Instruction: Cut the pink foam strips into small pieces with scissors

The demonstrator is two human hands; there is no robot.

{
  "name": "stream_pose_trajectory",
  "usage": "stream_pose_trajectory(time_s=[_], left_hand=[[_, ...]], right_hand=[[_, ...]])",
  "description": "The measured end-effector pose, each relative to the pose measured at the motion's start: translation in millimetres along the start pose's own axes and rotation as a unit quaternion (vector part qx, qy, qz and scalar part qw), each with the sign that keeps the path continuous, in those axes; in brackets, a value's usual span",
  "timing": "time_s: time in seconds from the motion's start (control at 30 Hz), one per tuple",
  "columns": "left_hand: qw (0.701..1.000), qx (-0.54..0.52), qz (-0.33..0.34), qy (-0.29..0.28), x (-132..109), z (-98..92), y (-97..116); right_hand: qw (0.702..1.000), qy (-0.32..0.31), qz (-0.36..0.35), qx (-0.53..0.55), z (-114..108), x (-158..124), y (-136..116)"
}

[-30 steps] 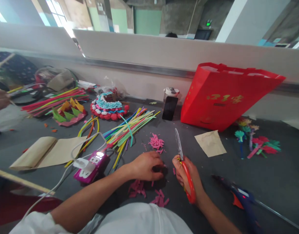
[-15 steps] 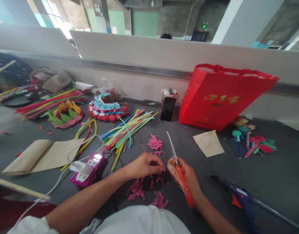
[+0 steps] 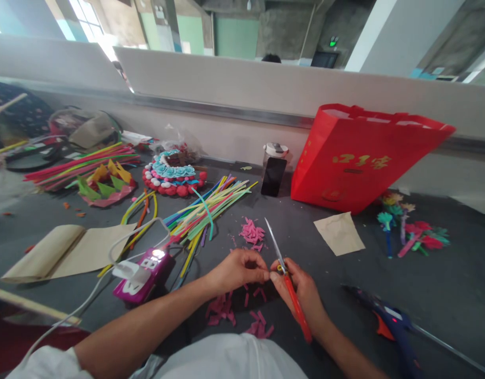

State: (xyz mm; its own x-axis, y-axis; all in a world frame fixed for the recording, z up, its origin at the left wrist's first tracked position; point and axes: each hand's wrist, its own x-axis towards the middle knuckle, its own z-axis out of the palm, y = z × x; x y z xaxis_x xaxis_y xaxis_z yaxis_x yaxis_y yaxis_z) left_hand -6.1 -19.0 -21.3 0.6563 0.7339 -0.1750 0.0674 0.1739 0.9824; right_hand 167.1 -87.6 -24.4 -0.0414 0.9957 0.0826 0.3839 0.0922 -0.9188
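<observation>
My right hand (image 3: 299,287) is wrapped round red-handled scissors (image 3: 293,300), their blades pointing up and away. My left hand (image 3: 242,271) is closed in a pinch, its fingertips meeting those of my right hand. A tiny pink piece showed at the left fingertips a moment ago; the fingers now hide it. Beyond the hands lies a small heap of pink cut bits (image 3: 252,232). Below them, longer pink strips (image 3: 260,323) lie loose on the dark table, and another pile of pink strips (image 3: 220,309) is partly under my left forearm.
A bundle of coloured pipe cleaners (image 3: 210,208) and a purple power strip (image 3: 141,276) lie to the left. A phone (image 3: 274,176) leans on a bottle beside a red bag (image 3: 356,158). On the right are brown paper (image 3: 339,233), a glue gun (image 3: 384,310) and fluffy flowers (image 3: 419,234).
My fingertips have come together, closing the gap between the hands. The scissors have tilted slightly, their tip shifting left. The pink speck at my left fingertips is now out of sight.
</observation>
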Motion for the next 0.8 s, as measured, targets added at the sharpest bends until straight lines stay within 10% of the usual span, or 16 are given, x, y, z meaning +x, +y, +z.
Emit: stream_pose_trajectory(time_s=[0.4,0.8], left_hand=[[0.999,0.018,-0.001,-0.051,-3,1.4,4],[0.951,-0.275,0.070,0.126,-7,2.2,19]], right_hand=[[0.995,0.005,-0.050,-0.087,2,0,2],[0.978,0.042,-0.041,-0.199,0,-8,-1]])
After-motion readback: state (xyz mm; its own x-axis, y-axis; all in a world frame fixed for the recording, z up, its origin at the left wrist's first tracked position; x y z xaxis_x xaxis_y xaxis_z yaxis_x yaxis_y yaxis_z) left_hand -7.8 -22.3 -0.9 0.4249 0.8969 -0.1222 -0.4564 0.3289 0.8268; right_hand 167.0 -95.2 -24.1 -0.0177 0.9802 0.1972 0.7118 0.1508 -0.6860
